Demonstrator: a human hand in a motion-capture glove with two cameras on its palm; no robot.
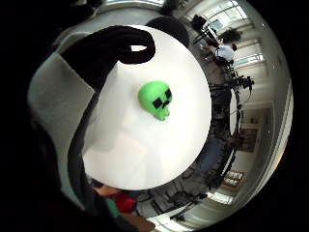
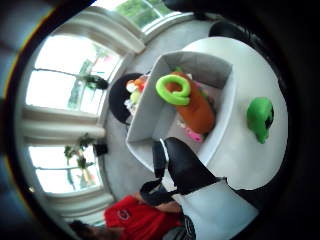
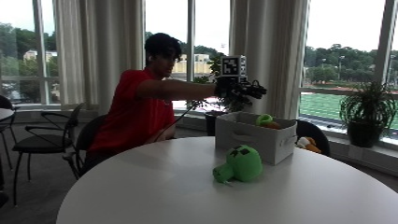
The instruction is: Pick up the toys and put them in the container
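Above the container: hand (image 3: 239,89) hangs in the air over the open top of the container (image 3: 252,140), arm stretched out from the seated person.
Fingers: apart and loosely bent in the outside view, nothing seen between them; one gloved finger (image 2: 187,167) shows in the thumb-side view with nothing against it.
Container: grey fabric box, standing upright on the white round bench (image 3: 155,191), on the far side from the camera.
Contents: brown plush with a green ring (image 2: 175,90) lies inside, reaching above the rim; something pink shows under it, too small to identify.
Green toy: plush head with black square face marks (image 3: 239,164), lying on the bench just beside the container's front wall, apart from the hand.
Other toy: an orange and white plush (image 3: 306,143) shows behind the container, off the bench; what it rests on cannot be told.
Step in hand (judgement): a drop into the container looks complete; the hand is empty and between toys.
Next move (judgement): bring the hand down and toward the camera side, past the container wall, then close the fingers around the green toy; its soft rounded body should take a grasp from above.
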